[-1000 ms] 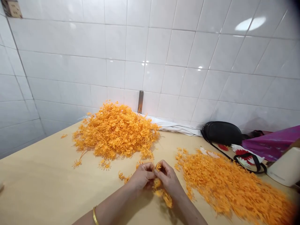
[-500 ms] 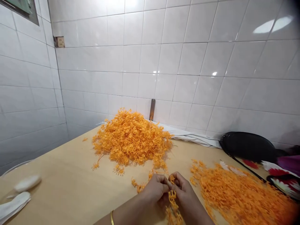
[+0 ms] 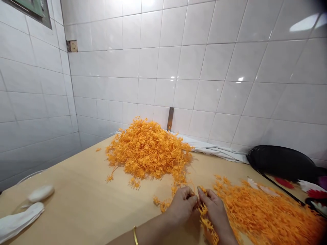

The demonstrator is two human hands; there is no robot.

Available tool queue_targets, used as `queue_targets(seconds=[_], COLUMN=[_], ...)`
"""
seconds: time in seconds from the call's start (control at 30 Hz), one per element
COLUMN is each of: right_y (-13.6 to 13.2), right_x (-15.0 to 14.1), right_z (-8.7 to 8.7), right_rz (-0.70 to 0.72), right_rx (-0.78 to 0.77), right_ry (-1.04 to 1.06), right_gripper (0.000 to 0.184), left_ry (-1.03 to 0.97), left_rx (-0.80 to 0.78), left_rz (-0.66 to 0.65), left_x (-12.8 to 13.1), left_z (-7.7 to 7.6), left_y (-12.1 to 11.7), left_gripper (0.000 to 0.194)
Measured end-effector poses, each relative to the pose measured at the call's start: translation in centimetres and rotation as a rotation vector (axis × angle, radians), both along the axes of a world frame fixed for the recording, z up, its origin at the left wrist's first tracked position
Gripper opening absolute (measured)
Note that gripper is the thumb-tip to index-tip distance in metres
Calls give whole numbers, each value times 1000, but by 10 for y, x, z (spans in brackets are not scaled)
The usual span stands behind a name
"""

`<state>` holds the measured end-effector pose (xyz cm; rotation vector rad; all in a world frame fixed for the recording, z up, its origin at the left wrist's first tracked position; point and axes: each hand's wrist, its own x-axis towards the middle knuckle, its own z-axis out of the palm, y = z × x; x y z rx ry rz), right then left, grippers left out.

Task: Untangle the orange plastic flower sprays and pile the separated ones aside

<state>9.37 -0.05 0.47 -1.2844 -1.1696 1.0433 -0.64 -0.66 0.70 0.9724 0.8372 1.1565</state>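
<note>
While held close together just above tan table (image 3: 76, 204), L hand (image 3: 182, 206) & R hand (image 3: 216, 211), fingertips near each other, narrow gap btwn. L: fingers bent in, thumb twd index; can't tell whether gripping, detail too small. Gold bangle (image 3: 135, 235) on L wrist. R: thumb & index closed on orange strand (image 3: 207, 224); strand hanging below fingers, beside palm, lower end near bottom edge of view.

Just L of L hand, on table: small orange sprigs (image 3: 161, 204), part hidden behind hand. Far L, near side: white cloth-like item (image 3: 21, 217); white oval item (image 3: 41, 193) just beyond, kind unclear.

R of R hand: low, spread heap (image 3: 270, 211) of loose orange pcs, blurred twd R edge. At its far edge: pale petals (image 3: 252, 183); red petals (image 3: 284, 182) nearby.

Center, beyond hands: tall pile (image 3: 150, 149) of tangled orange sprigs w/ thin stems, trailing twd L hand. Loose on table, off to L of pile: one small orange pc (image 3: 98, 149).

Back R: black bag (image 3: 283, 163), w/ strap (image 3: 282, 189) across far side of spread heap. Along wall base: crumpled white cloth (image 3: 217, 149); metal strip (image 3: 170, 118), near upright, slightly tilted. White tiled wall (image 3: 153, 61); socket (image 3: 73, 46) nr corner; part of window (image 3: 33, 10), top L.
</note>
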Motion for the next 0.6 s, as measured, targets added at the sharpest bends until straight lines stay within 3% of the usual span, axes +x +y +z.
queue_targets(seconds=[0.2,0.4,0.5,0.6], right_y=[-10,-6,3,10], right_x=[-4,-11,6,36], right_z=[23,20,19,25], right_rz=[-193,-225,-349,-562], right_rx=[32,41,62,78], right_ry=[-13,183,242,263], right_gripper=[33,28,28,29], left_ry=[240,403,495,605], left_rx=[268,344,437,497], left_rz=[77,33,30,-20], left_x=[-1,-7,-10,-14], left_z=[11,20,25,26], left_y=[-13,-20,-33,-43], left_gripper=[22,24,26,26])
